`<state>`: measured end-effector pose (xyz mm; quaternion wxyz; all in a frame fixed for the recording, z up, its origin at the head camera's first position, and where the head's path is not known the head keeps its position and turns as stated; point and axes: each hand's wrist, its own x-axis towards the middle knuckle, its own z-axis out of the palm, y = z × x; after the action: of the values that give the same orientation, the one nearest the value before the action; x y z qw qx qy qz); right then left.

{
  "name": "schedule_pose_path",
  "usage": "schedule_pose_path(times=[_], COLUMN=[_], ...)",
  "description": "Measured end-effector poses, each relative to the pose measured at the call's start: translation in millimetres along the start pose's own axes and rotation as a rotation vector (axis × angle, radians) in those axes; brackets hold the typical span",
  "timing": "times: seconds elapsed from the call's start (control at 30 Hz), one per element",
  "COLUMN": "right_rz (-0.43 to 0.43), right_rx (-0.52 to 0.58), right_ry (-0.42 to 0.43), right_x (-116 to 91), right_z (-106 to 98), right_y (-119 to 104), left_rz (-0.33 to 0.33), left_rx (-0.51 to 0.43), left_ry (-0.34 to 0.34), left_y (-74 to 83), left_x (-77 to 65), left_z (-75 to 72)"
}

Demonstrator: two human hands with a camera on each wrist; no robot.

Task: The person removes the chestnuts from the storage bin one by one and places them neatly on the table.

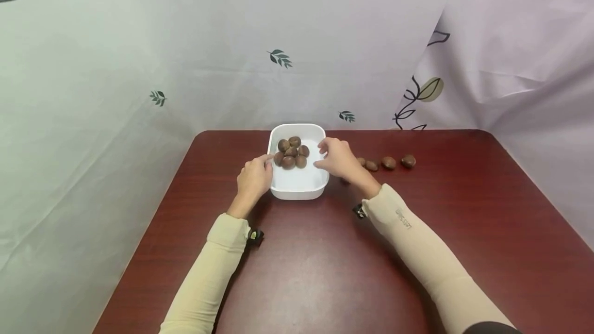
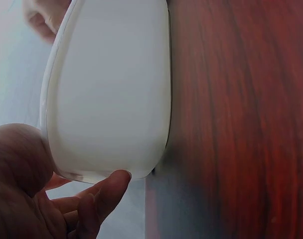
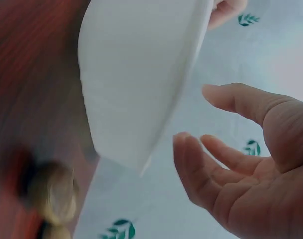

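Observation:
A white rectangular plastic container (image 1: pixel 298 188) stands toward the back of the table, with several brown chestnuts (image 1: pixel 289 162) clustered in its left and middle part. At its left side, my left hand (image 1: pixel 254 175) grips the rim, the thumb at the top edge and the fingers (image 2: pixel 111 194) against the outer wall. My right hand (image 1: pixel 340 159) hovers at the right rim. In the right wrist view, its thumb and fingers (image 3: pixel 189 154) are spread apart beside the container, with nothing between them.
Several loose chestnuts (image 1: pixel 389 163) lie in a rough row on the dark red wooden table (image 1: pixel 297 272), right of the container and partly behind my right hand. A pale curtain (image 1: pixel 223 66) with leaf prints hangs along the table's back edge.

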<state>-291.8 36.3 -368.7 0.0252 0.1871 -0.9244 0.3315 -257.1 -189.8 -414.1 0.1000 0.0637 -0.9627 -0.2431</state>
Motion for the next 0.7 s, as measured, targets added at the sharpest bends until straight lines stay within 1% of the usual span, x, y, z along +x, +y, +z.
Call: schedule_pose_path(times=[0.13, 0.27, 0.4, 0.5, 0.6, 0.7], right_rz=[-0.004, -0.018, -0.052, -0.055, -0.025, 0.004], right_rx=[0.074, 0.08, 0.045, -0.001, -0.041, -0.054], right_ry=[-0.014, -0.024, -0.029, -0.039, -0.043, -0.043], right_x=[7, 13, 20, 25, 30, 34], right_z=[15, 30, 42, 51, 58, 63], right_y=[-6, -10, -12, -13, -11, -9], left_rz=[0.0, 0.005, 0.007, 0.003, -0.001, -0.002], left_rx=[-0.003, 0.003, 0.0, -0.006, -0.008, -0.009], left_ry=[0.0, 0.002, 0.004, 0.01, 0.007, 0.007], left_y=[-0.2, 0.4, 1.9, 2.5, 2.7, 3.0], left_x=[-0.1, -0.2, -0.5, -0.6, -1.1, -1.6], left_z=[0.9, 0.5, -1.1, -1.9, -1.5, -1.0])
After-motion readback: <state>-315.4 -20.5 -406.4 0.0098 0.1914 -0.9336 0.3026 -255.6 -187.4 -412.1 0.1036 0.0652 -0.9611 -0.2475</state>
